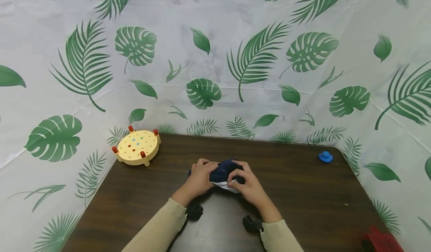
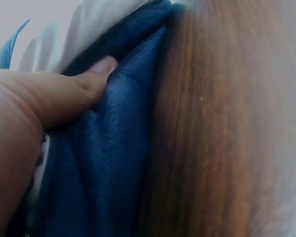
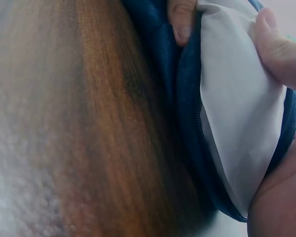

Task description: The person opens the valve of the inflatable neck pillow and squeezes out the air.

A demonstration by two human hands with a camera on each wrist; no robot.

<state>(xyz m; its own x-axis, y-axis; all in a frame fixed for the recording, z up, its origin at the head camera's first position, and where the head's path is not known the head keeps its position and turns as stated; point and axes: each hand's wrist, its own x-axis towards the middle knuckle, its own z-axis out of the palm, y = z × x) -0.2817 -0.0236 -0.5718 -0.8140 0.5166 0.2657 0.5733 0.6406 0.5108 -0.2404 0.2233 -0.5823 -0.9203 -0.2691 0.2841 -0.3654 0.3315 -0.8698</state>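
Note:
A bunched dark blue cloth pouch with white lining (image 1: 223,172) lies at the middle of the dark wooden table (image 1: 303,192). My left hand (image 1: 200,179) grips its left side, thumb pressed into the blue fabric (image 2: 113,163). My right hand (image 1: 247,183) pinches the right side, fingers curled over the white lining (image 3: 237,133) next to the blue edge (image 3: 187,123). Both hands hold it just above or on the tabletop; which one I cannot tell.
A round yellow peg board (image 1: 137,147) with red pegs and coloured dots stands at the table's back left corner. A small blue object (image 1: 325,157) sits at the back right. A red thing (image 1: 382,240) shows at the front right edge. Leaf-print cloth (image 1: 215,57) walls the table in.

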